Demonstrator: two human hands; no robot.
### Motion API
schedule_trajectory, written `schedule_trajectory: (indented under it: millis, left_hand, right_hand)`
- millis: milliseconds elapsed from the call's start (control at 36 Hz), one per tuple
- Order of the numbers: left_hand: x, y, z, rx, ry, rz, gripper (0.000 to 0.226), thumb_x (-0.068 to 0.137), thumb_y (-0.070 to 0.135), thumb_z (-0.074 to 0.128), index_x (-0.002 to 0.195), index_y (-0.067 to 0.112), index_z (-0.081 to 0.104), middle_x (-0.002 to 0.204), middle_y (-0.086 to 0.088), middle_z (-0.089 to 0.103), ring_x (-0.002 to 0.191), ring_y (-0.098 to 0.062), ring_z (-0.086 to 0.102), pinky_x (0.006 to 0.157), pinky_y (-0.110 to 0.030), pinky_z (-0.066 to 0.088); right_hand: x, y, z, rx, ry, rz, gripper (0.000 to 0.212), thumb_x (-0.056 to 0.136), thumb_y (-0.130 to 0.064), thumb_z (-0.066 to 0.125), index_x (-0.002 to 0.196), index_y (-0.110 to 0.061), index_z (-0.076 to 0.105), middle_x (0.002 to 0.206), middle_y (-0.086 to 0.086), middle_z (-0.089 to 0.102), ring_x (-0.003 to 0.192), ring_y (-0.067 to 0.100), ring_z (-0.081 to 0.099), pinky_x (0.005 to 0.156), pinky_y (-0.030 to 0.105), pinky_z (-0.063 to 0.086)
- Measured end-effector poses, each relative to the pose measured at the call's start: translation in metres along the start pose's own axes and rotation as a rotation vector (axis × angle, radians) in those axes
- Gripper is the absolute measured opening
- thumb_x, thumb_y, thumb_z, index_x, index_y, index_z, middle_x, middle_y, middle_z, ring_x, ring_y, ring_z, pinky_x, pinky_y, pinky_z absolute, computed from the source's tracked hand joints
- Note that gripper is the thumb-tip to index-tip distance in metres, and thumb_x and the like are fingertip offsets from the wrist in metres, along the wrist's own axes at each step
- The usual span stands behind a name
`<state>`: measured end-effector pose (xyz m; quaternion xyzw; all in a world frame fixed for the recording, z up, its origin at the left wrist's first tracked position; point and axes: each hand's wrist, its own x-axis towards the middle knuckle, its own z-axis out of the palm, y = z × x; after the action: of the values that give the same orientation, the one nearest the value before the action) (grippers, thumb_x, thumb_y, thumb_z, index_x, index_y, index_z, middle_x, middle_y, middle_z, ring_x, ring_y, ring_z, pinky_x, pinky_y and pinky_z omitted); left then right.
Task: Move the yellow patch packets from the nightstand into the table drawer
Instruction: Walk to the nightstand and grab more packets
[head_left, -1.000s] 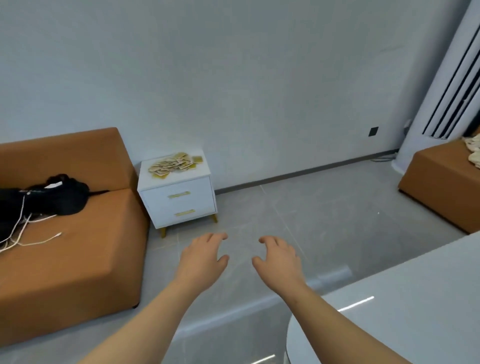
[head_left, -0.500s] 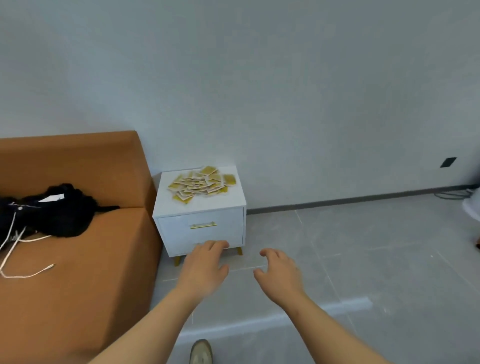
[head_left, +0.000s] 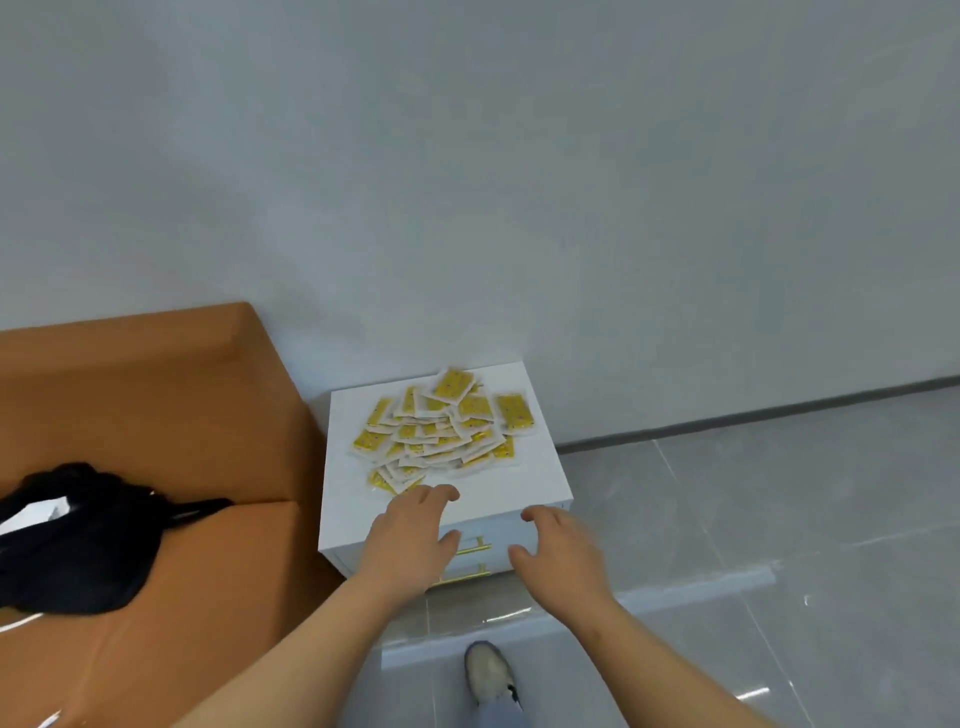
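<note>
A loose pile of several yellow patch packets (head_left: 441, 434) lies on top of a white nightstand (head_left: 524, 486) with two gold-handled drawers, set against the wall. My left hand (head_left: 410, 540) reaches over the nightstand's front edge, fingers relaxed, its fingertips just short of the nearest packets. My right hand (head_left: 561, 551) hovers in front of the nightstand's front right corner, fingers spread and holding nothing. The table with the drawer is out of view.
An orange sofa (head_left: 171, 415) stands directly left of the nightstand, with a black bundle of cloth (head_left: 78, 535) on its seat. Grey tiled floor (head_left: 779, 519) stretches to the right. My shoe (head_left: 488, 673) shows below, between my arms.
The view has closed in on the nightstand, which now sits right under my hands. Both hands stay outstretched and open; the left one now reaches over the tabletop edge.
</note>
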<state>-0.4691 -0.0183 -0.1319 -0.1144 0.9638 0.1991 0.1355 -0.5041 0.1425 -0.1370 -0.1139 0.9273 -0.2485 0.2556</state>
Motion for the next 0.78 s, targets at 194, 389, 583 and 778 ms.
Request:
schedule_trajectory:
  millis: [194, 389, 583, 778]
  left_hand:
    - [0.115, -0.045, -0.005, -0.105, -0.028, -0.107, 0.045, 0.094, 0.029, 0.048, 0.137, 0.025, 0.038, 0.143, 0.004, 0.039, 0.131, -0.016, 0.037, 0.105, -0.027, 0.033]
    - [0.217, -0.084, 0.005, -0.161, -0.094, -0.187, 0.041, 0.096, 0.026, 0.045, 0.136, 0.026, 0.038, 0.141, 0.005, 0.039, 0.131, -0.015, 0.034, 0.103, -0.025, 0.032]
    - [0.3, -0.119, 0.032, 0.008, -0.037, -0.237, 0.041, 0.097, 0.032, 0.04, 0.138, 0.028, 0.04, 0.15, 0.002, 0.028, 0.14, -0.019, 0.021, 0.109, -0.03, 0.028]
    - [0.377, -0.145, 0.059, -0.176, -0.066, -0.622, 0.066, 0.093, 0.058, 0.028, 0.149, 0.032, 0.007, 0.158, -0.006, -0.002, 0.145, -0.028, -0.005, 0.115, -0.049, 0.01]
  right_hand:
    - [0.13, -0.02, 0.003, -0.027, -0.09, 0.0, 0.046, 0.095, -0.029, 0.043, 0.139, -0.022, 0.034, 0.146, -0.001, 0.034, 0.13, 0.021, 0.036, 0.102, 0.031, 0.033]
    - [0.243, -0.026, 0.013, -0.041, -0.158, 0.056, 0.045, 0.095, -0.03, 0.042, 0.139, -0.023, 0.034, 0.144, -0.003, 0.035, 0.129, 0.02, 0.038, 0.1, 0.03, 0.035]
    - [0.338, -0.025, 0.036, -0.011, -0.12, 0.144, 0.044, 0.095, -0.033, 0.043, 0.137, -0.022, 0.038, 0.145, -0.002, 0.033, 0.13, 0.019, 0.035, 0.099, 0.031, 0.035]
    - [0.419, -0.023, 0.057, 0.087, -0.03, 0.44, 0.08, 0.087, -0.064, 0.041, 0.148, -0.019, 0.015, 0.157, 0.006, 0.006, 0.145, 0.026, 0.005, 0.114, 0.047, 0.016]
